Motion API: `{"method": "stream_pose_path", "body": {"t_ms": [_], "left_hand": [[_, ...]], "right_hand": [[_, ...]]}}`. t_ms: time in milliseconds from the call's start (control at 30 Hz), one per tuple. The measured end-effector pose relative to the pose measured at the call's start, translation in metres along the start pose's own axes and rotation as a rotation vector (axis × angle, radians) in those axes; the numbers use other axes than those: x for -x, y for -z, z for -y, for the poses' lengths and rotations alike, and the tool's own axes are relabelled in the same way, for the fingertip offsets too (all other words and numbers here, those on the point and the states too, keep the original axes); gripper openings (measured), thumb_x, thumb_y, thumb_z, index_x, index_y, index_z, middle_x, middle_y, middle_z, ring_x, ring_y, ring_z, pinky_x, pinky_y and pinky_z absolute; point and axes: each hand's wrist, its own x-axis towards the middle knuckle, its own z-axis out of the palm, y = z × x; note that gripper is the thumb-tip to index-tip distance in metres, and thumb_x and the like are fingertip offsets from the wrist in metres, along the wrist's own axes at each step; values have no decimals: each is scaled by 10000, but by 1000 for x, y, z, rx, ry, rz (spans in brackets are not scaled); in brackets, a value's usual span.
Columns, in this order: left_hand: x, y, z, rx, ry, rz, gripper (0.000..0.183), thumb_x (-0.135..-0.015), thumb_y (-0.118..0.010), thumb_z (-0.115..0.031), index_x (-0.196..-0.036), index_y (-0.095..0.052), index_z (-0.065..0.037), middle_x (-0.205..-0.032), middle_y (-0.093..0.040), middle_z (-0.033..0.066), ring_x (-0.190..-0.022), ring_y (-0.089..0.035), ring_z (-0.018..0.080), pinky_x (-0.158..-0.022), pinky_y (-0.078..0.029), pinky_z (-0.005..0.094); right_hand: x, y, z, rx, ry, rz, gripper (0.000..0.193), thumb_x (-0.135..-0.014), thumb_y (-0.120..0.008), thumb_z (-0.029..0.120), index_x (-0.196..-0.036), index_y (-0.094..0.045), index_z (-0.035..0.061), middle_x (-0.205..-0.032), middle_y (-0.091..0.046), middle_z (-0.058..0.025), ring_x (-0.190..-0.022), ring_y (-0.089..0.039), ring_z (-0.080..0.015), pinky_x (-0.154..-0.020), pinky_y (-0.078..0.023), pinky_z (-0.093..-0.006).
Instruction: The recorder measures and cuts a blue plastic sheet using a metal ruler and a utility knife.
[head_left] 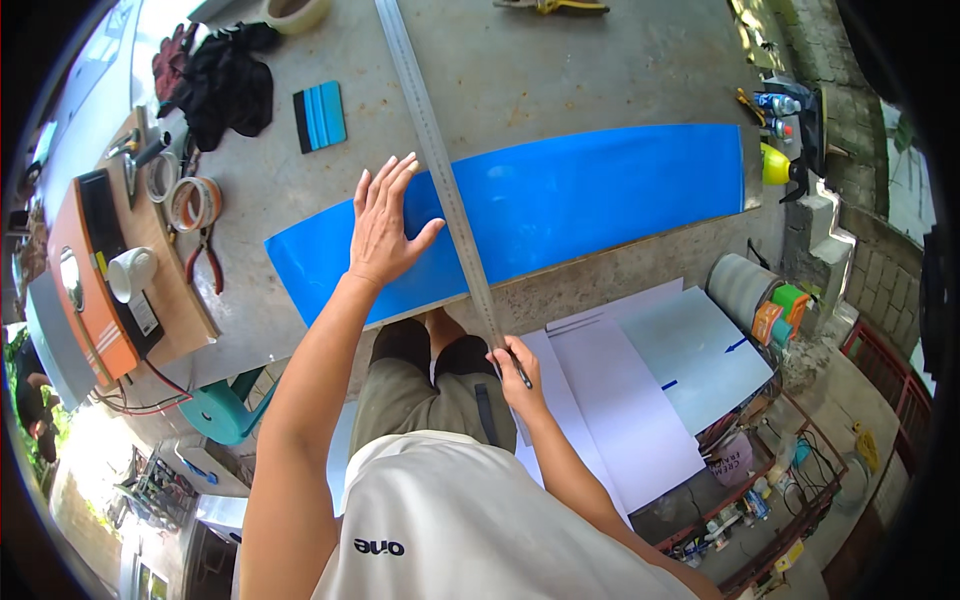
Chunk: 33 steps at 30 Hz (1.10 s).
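Note:
A long blue sheet (600,185) lies across the near part of the grey metal tabletop. My left hand (385,225) rests on its left portion, palm down, fingers spread and thumb stretched toward the ruler. The long metal ruler (440,160) crosses the sheet at a slant, from the far edge of view to past the table's near edge. At its near end my right hand (520,380) is closed around a slim black pen-like tool (518,367), with fingers against the ruler. Whether those fingers also grip the ruler is hard to make out.
A blue squeegee (320,117), black gloves (230,85), tape rolls (195,203) and red-handled pliers (206,262) lie on the left, beside an orange-and-black case (85,270). Yellow-handled pliers (553,6) sit at the far edge. White sheets (620,400) lie below, right of my legs.

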Motion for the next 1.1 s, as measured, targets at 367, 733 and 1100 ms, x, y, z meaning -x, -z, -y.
{"method": "stream_pose_path", "body": {"t_ms": [367, 733, 1100], "left_hand": [[60, 59, -91, 381, 311, -67, 231, -956, -720, -67, -1182, -671, -53, -1082, -685, 134, -951, -677, 272, -831, -544, 396], [76, -56, -237, 1476, 618, -286, 647, -1121, -530, -408, -1608, -304, -46, -1491, -579, 164, -1296, -596, 254, -1147, -440, 418], [37, -86, -194, 1167, 937, -698, 715, -1087, -633, -218, -1646, -240, -7, -1525, -538, 160, -1314, -589, 243, -1109, -461, 383]], "right_hand": [[64, 206, 62, 266, 216, -161, 229, -1067, -591, 214, -1065, -676, 1, -912, -689, -70, -879, -640, -166, -811, -508, -326], [-41, 321, 130, 709, 783, 107, 372, -878, -800, 88, -1213, -670, -9, -920, -649, -152, -847, -584, -340, -774, -485, -438], [-199, 273, 163, 824, 964, 316, 363, -843, -788, 51, -1180, -653, 64, -1092, -675, -131, -1060, -594, -358, -932, -471, -465]]}}
